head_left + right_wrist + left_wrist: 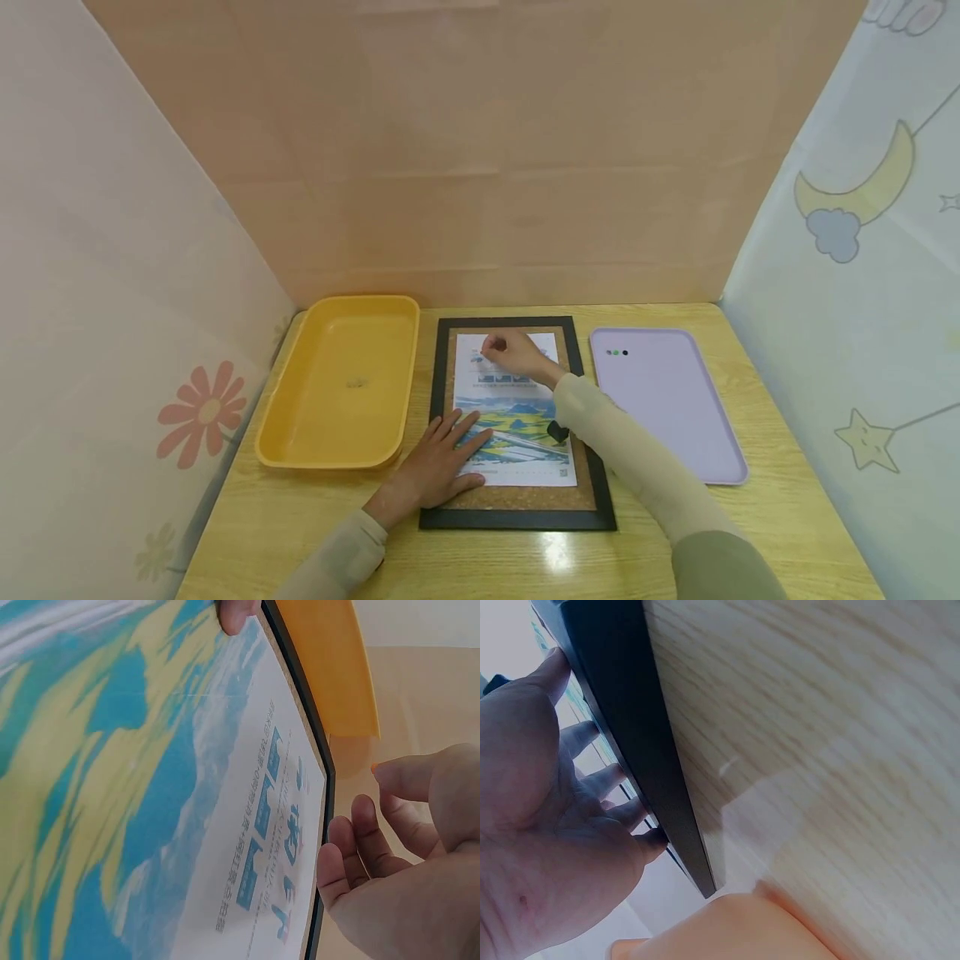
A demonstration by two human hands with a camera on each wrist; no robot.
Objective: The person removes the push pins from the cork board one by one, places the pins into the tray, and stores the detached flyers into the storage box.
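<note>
A printed sheet of paper [525, 477] with a blue, green and yellow landscape lies on a black-framed corkboard [543, 498]. My left hand [438, 468] rests on the sheet's lower left part and the board beside it, fingers spread. Over the sheet's upper left part, my right hand [516, 353] pinches a tiny orange pushpin [374, 769] between thumb and forefinger. Only a speck of the pin shows; the fingertips cover the rest. In the right wrist view, the other fingers of the right hand [409, 847] are loosely bent. Palm and fingers of the left hand [562, 802] appear in the left wrist view.
To the left of the board stands a yellow tray [337, 383]. A pale purple tray [667, 400] lies to the right, with a few tiny coloured pieces [617, 352] near its upper left corner. Walls enclose the wooden table [480, 562] at the back and both sides.
</note>
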